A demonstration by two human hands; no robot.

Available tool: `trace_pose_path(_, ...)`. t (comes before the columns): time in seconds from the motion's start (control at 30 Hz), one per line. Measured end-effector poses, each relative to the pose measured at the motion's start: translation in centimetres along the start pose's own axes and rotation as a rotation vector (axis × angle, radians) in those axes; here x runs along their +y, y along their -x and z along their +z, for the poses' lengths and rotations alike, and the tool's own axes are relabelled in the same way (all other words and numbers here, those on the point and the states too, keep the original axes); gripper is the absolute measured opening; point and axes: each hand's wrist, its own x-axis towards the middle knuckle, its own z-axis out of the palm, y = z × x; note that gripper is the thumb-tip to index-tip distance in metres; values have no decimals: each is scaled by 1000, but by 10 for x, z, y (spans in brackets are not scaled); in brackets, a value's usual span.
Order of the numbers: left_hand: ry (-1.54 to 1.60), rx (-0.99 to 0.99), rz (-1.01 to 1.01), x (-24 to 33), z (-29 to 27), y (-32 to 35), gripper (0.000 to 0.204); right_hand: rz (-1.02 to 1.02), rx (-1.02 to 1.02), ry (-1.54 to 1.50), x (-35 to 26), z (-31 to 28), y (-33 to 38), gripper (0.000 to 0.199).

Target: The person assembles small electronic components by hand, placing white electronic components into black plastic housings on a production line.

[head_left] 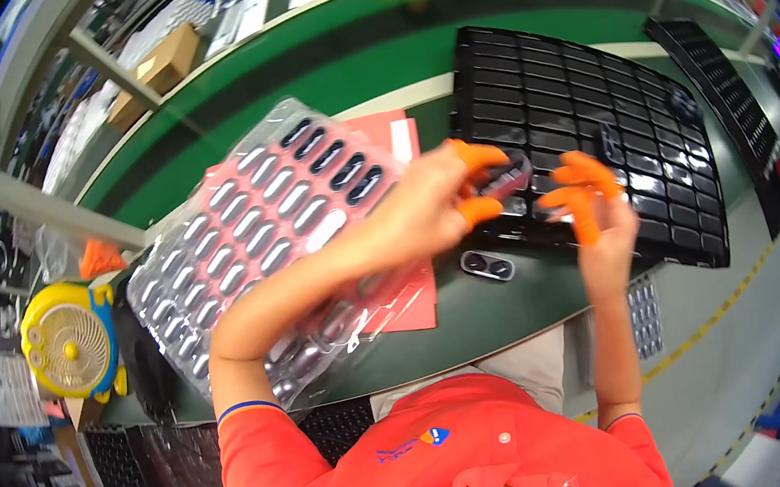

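My left hand point(434, 204), with orange finger cots on its fingertips, holds a small dark oval part point(504, 174) over the black compartment tray point(575, 84). My right hand point(590, 204), also in orange cots, is raised beside it with fingers pinched at the same part; whether it grips it I cannot tell. Another small oval part with two round openings point(487, 266) lies on the green bench point(477, 316) just below my hands. A clear blister tray point(262, 230) filled with several oval parts lies at the left, partly under my left forearm.
A pink sheet point(396, 136) lies beneath the blister tray. A second black tray point(722, 96) stands at the far right. A yellow desk fan point(69, 343) sits at the left edge. Cardboard boxes point(156, 70) rest on the far shelf. Stacked black trays point(167, 485) stand below the bench.
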Motion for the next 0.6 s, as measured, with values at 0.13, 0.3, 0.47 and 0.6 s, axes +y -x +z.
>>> trace_pose_path(0.13, -621, 321, -176, -53, -97, 13, 36, -101, 238, 782, 13, -65, -36, 28)
trace_pose_path(0.3, -868, 318, -622, -119, -192, 48, 31, 61, 117, 1194, 27, -80, -57, 25)
trace_pose_path(0.47, -724, 282, -607, -136, -199, 53, 28, -82, 26, 1260, 39, -91, -52, 23)
trace_pose_path(0.6, -735, 346, -546, -128, -211, 69, 27, -85, 188, 1138, 35, -88, -44, 26)
